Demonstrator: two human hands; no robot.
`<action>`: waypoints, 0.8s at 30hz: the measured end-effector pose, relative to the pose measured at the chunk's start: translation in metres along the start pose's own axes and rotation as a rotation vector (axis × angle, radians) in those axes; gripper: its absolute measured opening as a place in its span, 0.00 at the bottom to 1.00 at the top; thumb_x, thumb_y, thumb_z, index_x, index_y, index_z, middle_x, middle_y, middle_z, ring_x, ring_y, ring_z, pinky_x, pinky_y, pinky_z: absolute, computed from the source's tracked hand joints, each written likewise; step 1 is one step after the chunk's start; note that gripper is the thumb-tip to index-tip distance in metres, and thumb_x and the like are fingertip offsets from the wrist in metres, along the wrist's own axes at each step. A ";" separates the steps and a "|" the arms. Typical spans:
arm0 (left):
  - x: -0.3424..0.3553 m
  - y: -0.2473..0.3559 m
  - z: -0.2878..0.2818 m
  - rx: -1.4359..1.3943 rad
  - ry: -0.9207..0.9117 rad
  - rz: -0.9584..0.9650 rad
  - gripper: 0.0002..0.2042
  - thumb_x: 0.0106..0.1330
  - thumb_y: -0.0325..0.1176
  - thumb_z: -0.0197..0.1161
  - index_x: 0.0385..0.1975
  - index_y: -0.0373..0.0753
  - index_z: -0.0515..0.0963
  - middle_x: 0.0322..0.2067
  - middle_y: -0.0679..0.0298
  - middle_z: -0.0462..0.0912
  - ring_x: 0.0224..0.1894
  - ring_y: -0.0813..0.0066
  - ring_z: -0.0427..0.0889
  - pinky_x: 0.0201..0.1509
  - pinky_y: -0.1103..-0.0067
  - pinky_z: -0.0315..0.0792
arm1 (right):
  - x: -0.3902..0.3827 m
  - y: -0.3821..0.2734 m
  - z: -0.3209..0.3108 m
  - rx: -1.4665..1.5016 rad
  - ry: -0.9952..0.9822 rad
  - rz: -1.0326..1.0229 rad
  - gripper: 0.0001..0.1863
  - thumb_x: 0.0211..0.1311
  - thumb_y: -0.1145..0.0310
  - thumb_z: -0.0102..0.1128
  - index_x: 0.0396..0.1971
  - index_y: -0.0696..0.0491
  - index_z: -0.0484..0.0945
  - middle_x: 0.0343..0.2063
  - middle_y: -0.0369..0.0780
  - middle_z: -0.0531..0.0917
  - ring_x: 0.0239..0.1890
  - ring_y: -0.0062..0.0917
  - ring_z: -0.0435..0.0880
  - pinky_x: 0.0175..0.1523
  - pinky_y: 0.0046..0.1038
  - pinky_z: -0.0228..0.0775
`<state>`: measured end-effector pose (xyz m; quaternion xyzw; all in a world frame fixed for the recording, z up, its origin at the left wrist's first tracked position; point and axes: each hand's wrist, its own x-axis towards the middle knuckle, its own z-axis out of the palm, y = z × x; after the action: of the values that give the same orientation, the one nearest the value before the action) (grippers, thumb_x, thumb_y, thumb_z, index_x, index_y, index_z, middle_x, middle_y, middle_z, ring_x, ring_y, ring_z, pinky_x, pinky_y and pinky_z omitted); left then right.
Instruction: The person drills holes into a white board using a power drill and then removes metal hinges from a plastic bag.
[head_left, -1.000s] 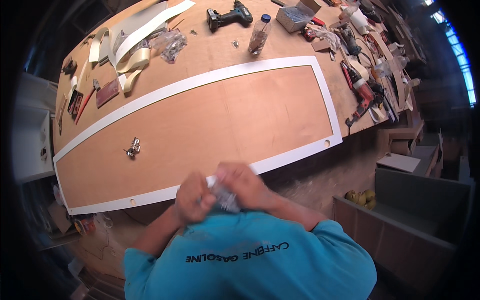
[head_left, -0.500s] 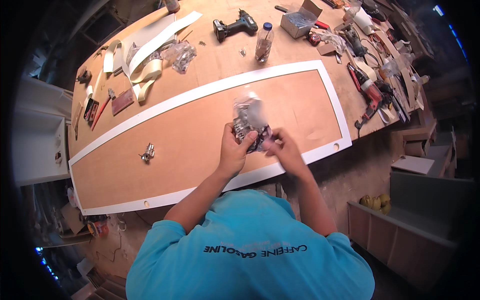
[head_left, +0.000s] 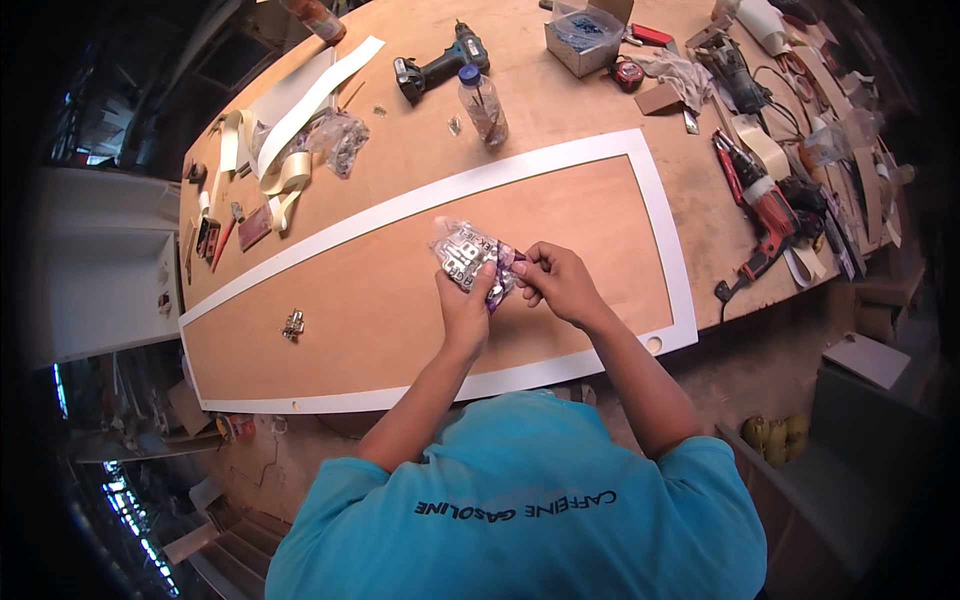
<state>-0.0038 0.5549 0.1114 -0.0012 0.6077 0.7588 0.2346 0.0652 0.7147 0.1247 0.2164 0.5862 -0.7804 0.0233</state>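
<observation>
A clear plastic packet with dark print, holding shiny metal hardware that looks like a cabinet hinge, is in my left hand, thumb pressed on its face. At the packet's right, purplish end, my right hand is closed in a pinch on the plastic, fingers curled. Both hands are above a long panel with a tan face and a white frame. A loose metal hinge lies on the panel's left part, away from my hands.
Beyond the panel are a cordless drill, a blue-capped bottle, a box of blue pieces and a tape measure. A red power drill lies at right among cords. Curled edging strips sit at left.
My right hand, smeared by motion before, now shows plainly in a pinch at the packet's end. The packet has tipped leftward. The whole view has shifted slightly.
</observation>
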 end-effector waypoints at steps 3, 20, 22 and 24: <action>0.004 0.001 0.007 -0.131 0.028 -0.186 0.15 0.75 0.35 0.62 0.53 0.32 0.72 0.44 0.58 0.83 0.40 0.72 0.86 0.44 0.76 0.83 | 0.012 0.002 -0.011 0.063 -0.072 0.051 0.14 0.74 0.61 0.61 0.32 0.56 0.77 0.23 0.34 0.81 0.23 0.15 0.78 0.27 0.19 0.74; 0.012 0.001 0.014 1.066 -0.410 0.370 0.05 0.68 0.25 0.65 0.41 0.33 0.80 0.36 0.54 0.82 0.39 0.60 0.82 0.41 0.70 0.78 | 0.025 0.026 -0.046 0.020 -0.182 0.234 0.16 0.78 0.58 0.54 0.31 0.53 0.77 0.23 0.32 0.77 0.25 0.16 0.76 0.33 0.22 0.69; 0.014 0.000 0.016 1.115 -0.429 0.438 0.04 0.68 0.27 0.65 0.38 0.34 0.79 0.34 0.52 0.81 0.38 0.54 0.80 0.42 0.65 0.75 | 0.023 0.027 -0.043 0.014 -0.153 0.231 0.17 0.77 0.57 0.54 0.34 0.56 0.76 0.23 0.33 0.78 0.25 0.17 0.76 0.33 0.22 0.70; 0.014 -0.003 0.017 1.129 -0.423 0.472 0.04 0.68 0.27 0.64 0.37 0.33 0.78 0.33 0.51 0.80 0.38 0.51 0.79 0.42 0.64 0.74 | 0.018 0.028 -0.038 0.056 -0.070 0.155 0.17 0.76 0.57 0.57 0.33 0.56 0.75 0.23 0.36 0.78 0.25 0.19 0.77 0.33 0.23 0.71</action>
<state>-0.0103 0.5763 0.1095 0.4055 0.8378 0.3375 0.1404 0.0690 0.7447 0.0850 0.2342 0.5444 -0.7995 0.0978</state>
